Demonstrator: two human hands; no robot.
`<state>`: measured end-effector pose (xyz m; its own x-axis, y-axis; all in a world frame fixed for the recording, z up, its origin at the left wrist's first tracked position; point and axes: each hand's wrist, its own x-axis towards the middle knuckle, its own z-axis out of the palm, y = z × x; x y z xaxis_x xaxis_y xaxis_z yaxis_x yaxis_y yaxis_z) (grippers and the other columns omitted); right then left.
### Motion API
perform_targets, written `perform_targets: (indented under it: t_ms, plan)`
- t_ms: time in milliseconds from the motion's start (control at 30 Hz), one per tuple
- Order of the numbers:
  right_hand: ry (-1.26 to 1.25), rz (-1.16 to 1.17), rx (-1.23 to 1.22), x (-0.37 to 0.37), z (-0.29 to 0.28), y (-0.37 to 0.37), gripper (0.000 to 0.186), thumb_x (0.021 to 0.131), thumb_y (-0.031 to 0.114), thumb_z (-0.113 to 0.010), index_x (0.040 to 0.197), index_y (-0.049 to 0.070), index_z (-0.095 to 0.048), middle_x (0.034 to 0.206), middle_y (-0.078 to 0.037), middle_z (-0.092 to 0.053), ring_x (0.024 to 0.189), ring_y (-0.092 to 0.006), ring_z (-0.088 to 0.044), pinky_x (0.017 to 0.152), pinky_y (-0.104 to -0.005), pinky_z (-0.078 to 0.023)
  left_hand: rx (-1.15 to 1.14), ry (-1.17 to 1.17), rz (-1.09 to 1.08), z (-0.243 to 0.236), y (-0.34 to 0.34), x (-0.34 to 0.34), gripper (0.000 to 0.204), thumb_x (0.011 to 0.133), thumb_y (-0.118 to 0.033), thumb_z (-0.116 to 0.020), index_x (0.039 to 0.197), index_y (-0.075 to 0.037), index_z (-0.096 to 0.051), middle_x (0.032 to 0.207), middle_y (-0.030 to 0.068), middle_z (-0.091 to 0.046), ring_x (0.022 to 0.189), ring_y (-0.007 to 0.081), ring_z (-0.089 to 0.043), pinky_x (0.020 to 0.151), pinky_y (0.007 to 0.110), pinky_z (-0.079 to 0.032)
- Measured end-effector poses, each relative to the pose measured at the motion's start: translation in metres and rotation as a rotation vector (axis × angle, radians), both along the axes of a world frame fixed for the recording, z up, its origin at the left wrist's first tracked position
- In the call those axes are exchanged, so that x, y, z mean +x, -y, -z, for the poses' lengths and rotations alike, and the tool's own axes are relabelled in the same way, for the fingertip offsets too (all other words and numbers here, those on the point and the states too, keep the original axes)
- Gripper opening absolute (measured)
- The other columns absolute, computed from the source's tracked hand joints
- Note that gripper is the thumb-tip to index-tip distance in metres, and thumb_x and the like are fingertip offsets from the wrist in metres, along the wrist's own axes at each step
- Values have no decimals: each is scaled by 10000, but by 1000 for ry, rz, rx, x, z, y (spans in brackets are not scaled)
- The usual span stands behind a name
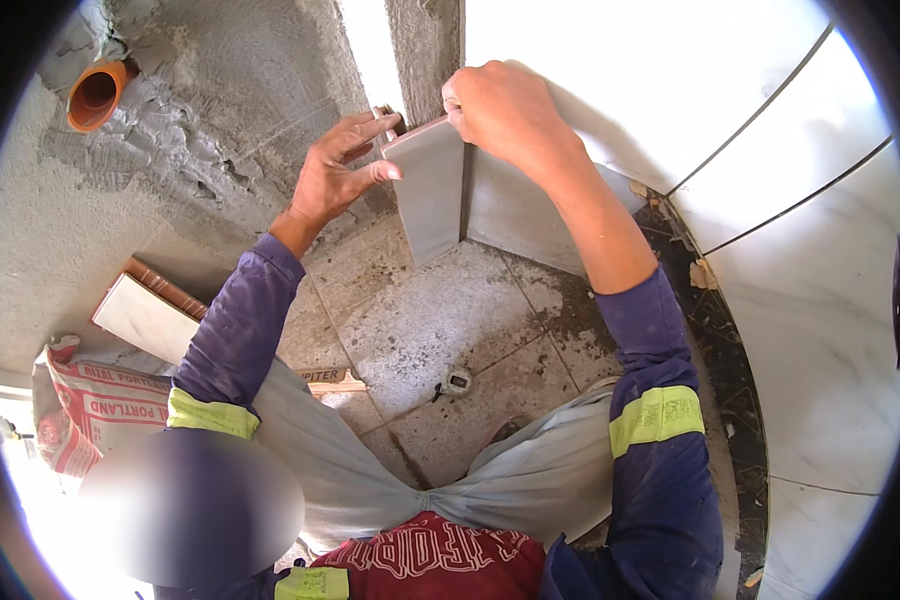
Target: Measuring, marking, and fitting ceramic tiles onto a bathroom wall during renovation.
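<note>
A narrow grey-white tile (430,195) stands upright in the wall corner, its lower end close to the floor. My left hand (335,175) holds its upper left edge, the thumb at the front and the fingers reaching behind. At the tile's upper right corner, my right hand (505,110) is closed, fingertips pinching the top edge; its palm side is hidden. Beside the narrow piece, a wider white tile (525,205) covers the low part of the right wall. A small tape measure (456,381) lies on the floor between my knees.
An orange pipe end (95,98) sticks out of the rough cement wall at left. Below it, tiles (145,315) lean beside a cement bag (100,405). Large white marbled tiles (800,320) cover the right wall. Dusty floor tiles (410,340) spread before me.
</note>
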<state>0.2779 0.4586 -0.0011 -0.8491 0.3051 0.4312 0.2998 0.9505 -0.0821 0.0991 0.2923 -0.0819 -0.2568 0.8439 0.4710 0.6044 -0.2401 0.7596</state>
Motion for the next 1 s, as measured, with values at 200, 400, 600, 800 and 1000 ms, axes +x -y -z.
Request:
perform_targets:
  t_ms: [200,400,600,800,1000]
  plan:
    - [4,9,-16,-1,-3,3,52,781,102,-667,745,66,-677,683,-144,-663,715,-343,-663,675,-443,-519,-21,29,7,-1,1,-1,624,734,-345,-828,1313,-204,-645,1349,76,-555,1238,261,-560,1038,447,-505]
    - [66,3,-35,1,-8,6,93,783,46,-622,785,25,-713,767,-185,-699,747,-356,-695,669,-456,-552,-19,71,24,1,0,-2,635,736,-344,-827,1326,-212,-635,1326,68,-541,1230,257,-558,1034,435,-509]
    - [48,11,-23,-1,-7,4,71,795,123,-676,748,69,-672,676,-130,-657,706,-331,-659,669,-436,-514,-33,60,25,0,1,-3,656,736,-363,-822,1340,-207,-621,1326,70,-525,1239,268,-551,1035,436,-513]
    - [60,21,-22,0,-7,4,68,799,120,-680,751,73,-677,684,-124,-666,717,-324,-668,673,-429,-521,-33,90,37,-1,1,-1,655,732,-365,-821,1334,-197,-625,1322,70,-521,1240,271,-548,1041,434,-513]
    - [36,14,-12,0,-6,5,67,799,120,-680,748,77,-677,684,-124,-667,719,-324,-670,671,-429,-523,-37,70,31,-3,2,-2,650,726,-382,-816,1320,-189,-636,1308,64,-531,1227,264,-557,1023,432,-524]
